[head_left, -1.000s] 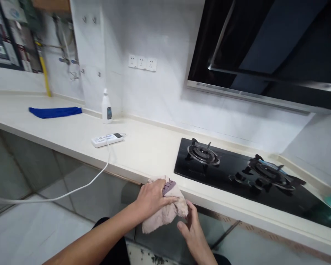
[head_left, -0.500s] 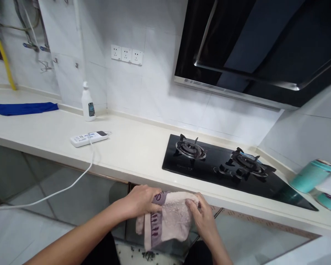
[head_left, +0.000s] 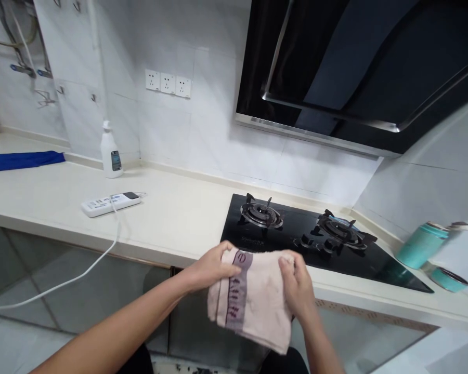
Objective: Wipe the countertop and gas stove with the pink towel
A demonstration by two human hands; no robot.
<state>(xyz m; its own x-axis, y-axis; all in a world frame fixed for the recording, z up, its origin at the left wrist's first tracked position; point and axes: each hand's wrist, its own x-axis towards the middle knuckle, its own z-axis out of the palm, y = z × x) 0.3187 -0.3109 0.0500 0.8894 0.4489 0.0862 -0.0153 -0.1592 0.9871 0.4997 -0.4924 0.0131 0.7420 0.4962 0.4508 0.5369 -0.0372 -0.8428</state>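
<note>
A pale pink towel [head_left: 253,304] with a purple stripe hangs spread between my two hands in front of the counter's front edge. My left hand [head_left: 210,267] pinches its upper left corner, fingers closed. My right hand [head_left: 296,283] grips the upper right corner, fingers closed too. The towel hangs down freely below them, just short of the black gas hob [head_left: 312,241].
The cream counter [head_left: 171,213] carries a white power strip [head_left: 109,203] with its cable hanging over the edge, a white bottle [head_left: 111,153], a blue cloth [head_left: 21,160] at far left and a teal canister [head_left: 421,246] with its lid [head_left: 448,279] at right. A black range hood [head_left: 359,67] hangs above the hob.
The towel went from bunched under my left hand to held open between both hands and lifted a little. My right hand took hold of its right corner. The view swung to the right.
</note>
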